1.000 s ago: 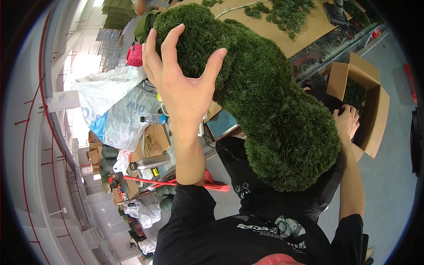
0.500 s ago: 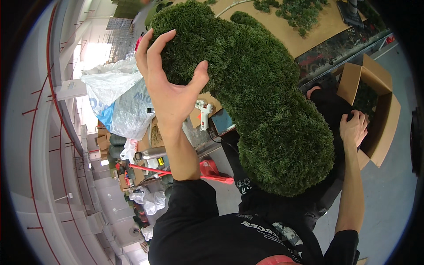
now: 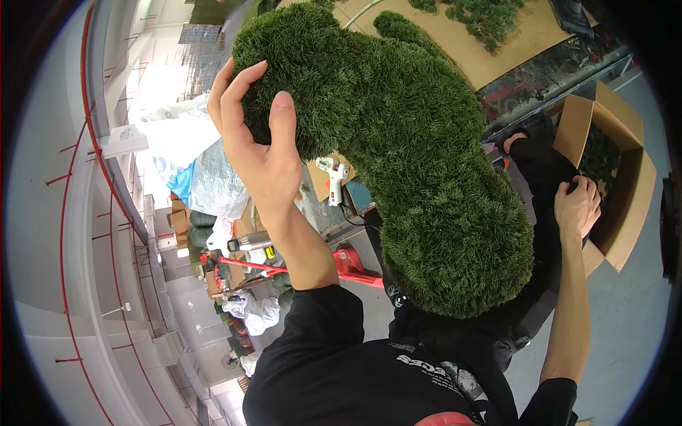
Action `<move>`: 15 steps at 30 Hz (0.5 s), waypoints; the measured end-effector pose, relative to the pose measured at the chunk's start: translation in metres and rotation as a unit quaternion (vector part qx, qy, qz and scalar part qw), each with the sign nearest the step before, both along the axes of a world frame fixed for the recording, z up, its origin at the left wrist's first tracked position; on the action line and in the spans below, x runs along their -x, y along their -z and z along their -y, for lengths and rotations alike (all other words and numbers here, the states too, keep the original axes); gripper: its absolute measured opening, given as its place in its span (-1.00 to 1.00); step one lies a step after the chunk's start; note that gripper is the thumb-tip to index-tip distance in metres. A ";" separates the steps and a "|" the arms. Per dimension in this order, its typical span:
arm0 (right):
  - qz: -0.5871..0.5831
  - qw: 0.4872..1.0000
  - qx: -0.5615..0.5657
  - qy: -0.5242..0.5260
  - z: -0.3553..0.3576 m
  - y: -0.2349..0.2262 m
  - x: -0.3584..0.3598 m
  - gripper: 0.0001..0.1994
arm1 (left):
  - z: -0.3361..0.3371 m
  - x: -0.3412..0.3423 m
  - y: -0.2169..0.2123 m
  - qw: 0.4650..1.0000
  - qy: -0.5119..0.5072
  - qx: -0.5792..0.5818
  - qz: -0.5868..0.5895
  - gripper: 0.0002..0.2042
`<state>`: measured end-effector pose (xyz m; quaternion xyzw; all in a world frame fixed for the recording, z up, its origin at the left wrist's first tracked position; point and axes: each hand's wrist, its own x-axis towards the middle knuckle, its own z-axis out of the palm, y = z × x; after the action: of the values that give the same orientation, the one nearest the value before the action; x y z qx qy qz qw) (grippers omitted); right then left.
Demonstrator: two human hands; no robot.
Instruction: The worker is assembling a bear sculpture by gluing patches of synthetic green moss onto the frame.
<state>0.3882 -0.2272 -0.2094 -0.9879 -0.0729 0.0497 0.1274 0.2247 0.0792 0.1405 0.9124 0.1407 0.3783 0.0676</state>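
Observation:
A long, bent piece of dense green artificial foliage [image 3: 419, 135], like a shaped shrub, stretches from over the table down to my lap. At its far left end is my left hand [image 3: 259, 145], open, with fingers apart and bent along the foliage's edge and the thumb over its side. Nothing shows gripped between them. My right hand [image 3: 577, 207] rests on my black-trousered knee with the fingers loosely bent, beside an open cardboard box [image 3: 629, 192] that has green sprigs inside. A white glue gun [image 3: 332, 179] with a black cord lies beneath the foliage's left side.
Loose green sprigs [image 3: 490, 21] lie on a brown board [image 3: 455, 60] across the table. White plastic bags [image 3: 213, 177] stand left of my left hand. A metal bottle [image 3: 249, 241] and a red tool-like object [image 3: 352, 266] are near my left forearm. A dark stand [image 3: 572, 18] sits at the far right.
My left hand has shifted slightly left and down, its thumb closer to its fingers. The foliage has tilted a little, its far end now slightly further left. My right hand stays on the knee.

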 end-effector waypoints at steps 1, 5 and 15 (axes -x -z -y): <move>0.000 1.000 -0.001 -0.001 -0.001 0.000 0.001 -0.67 | -0.002 0.002 0.000 1.000 0.003 -0.013 -0.008 -0.65; -0.001 1.000 0.003 -0.003 -0.003 -0.001 0.000 -0.67 | -0.004 0.003 0.003 1.000 0.010 -0.021 -0.007 -0.65; -0.026 0.999 0.023 -0.012 -0.005 -0.001 -0.001 -0.65 | -0.017 0.012 0.008 0.993 0.069 -0.097 0.013 -0.73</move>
<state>0.3895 -0.2224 -0.2083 -0.9881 -0.0797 0.0787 0.1056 0.2122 0.0957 0.1328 0.9172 0.0387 0.3964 0.0066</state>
